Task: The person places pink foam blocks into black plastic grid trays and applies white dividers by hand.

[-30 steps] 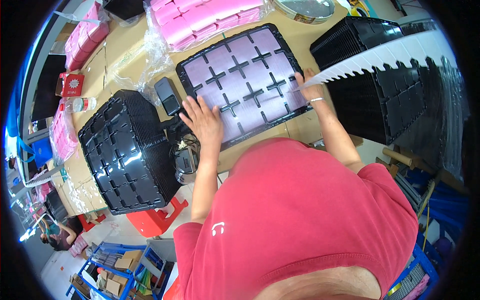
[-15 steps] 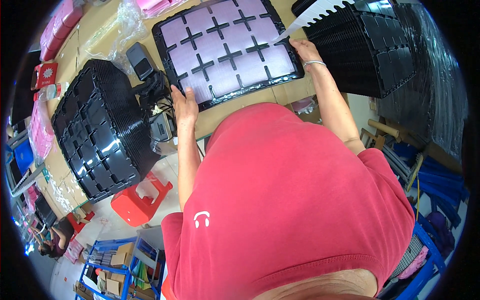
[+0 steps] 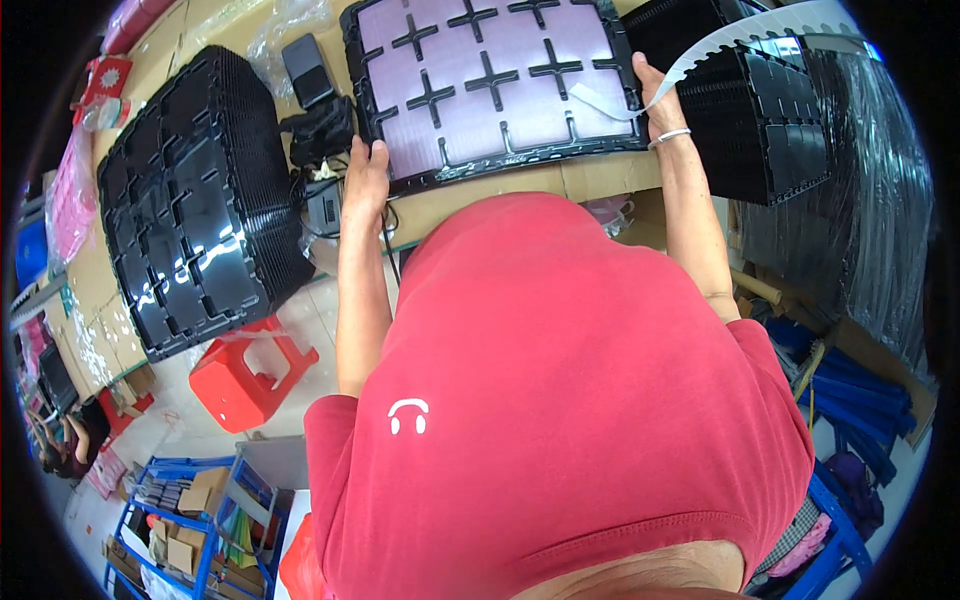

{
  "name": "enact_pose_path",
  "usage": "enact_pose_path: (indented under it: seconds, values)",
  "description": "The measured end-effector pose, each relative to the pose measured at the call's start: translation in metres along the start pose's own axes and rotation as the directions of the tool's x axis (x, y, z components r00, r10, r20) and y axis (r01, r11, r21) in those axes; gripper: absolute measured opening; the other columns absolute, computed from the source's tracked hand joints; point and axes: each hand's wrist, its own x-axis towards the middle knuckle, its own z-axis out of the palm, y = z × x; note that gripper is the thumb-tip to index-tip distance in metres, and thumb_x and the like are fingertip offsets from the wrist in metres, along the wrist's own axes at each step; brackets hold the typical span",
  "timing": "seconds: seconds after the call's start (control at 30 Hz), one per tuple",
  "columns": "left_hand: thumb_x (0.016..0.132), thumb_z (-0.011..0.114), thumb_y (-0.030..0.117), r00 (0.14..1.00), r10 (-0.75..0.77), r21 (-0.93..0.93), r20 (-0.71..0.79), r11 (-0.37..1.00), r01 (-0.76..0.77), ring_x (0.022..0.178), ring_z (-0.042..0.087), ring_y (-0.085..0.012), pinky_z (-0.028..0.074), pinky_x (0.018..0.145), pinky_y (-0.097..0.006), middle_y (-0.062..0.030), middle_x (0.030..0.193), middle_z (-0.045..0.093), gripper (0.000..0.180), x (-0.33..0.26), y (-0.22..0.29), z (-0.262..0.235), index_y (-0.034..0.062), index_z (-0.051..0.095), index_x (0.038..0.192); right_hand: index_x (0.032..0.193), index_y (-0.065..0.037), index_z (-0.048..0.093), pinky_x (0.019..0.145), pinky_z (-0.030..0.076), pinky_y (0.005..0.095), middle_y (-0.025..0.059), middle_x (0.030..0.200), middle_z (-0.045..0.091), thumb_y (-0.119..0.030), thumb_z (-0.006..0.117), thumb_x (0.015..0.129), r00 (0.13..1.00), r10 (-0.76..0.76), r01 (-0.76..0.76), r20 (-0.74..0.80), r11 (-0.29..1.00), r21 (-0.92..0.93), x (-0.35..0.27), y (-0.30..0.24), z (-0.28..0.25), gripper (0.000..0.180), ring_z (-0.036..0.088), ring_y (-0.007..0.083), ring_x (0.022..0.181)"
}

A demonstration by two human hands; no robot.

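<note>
A black plastic tray [image 3: 430,182] with cross-shaped ribs lies before me, a pale pink-lilac sheet [image 3: 455,65] showing between the ribs. My left hand [image 3: 366,185] grips its near left corner, the fingers partly hidden by the edge. At the right edge, my right hand [image 3: 662,100] closes on the rim. A white strip with a scalloped edge [image 3: 720,48] curves across the right hand; its end lies over the sheet. Whether that hand also holds the strip, I cannot tell.
Stacks of black trays stand at left [image 3: 190,210] and right [image 3: 790,130]. By my left hand are a dark boxy device [image 3: 308,72] and cables. Clear plastic film [image 3: 285,35] lies behind. A red stool [image 3: 245,385] and blue shelving [image 3: 190,520] stand lower left.
The view has shifted, so the tray and both hands sit farther right and higher. The white strip, straighter before, now bends in an arc across the right hand.
</note>
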Motion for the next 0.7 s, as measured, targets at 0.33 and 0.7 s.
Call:
enact_pose_path:
  seconds: [0.33,0.7]
  values:
    - [0.095,0.056,0.030,0.999,0.046,-0.413,0.027,0.910,-0.031,0.117,0.050,-0.0190,0.040,0.098,-0.040,-0.0092,0.130,0.053,0.053,-0.038,0.019,-0.011,0.0052,0.040,0.139,0.115,0.001,0.062,0.082,0.045,0.0249,0.0047,0.106,0.065,-0.033,0.051,0.098,0.988,-0.068,0.087,-0.139,0.987,0.135,-0.038,-0.006,-0.022,0.039,0.059,0.0109,0.093]
    - [0.095,0.055,0.023,0.929,0.352,-0.875,0.109,0.478,-0.079,0.096,0.064,-0.0273,0.051,0.087,-0.048,-0.0118,0.110,0.064,0.031,-0.059,0.058,-0.029,-0.0021,0.058,0.114,0.087,-0.015,0.063,0.056,0.028,0.0231,-0.0107,0.067,0.041,-0.032,0.076,0.081,0.943,-0.031,0.166,-0.333,0.909,0.383,-0.060,0.006,-0.007,0.023,0.033,0.0025,0.060]
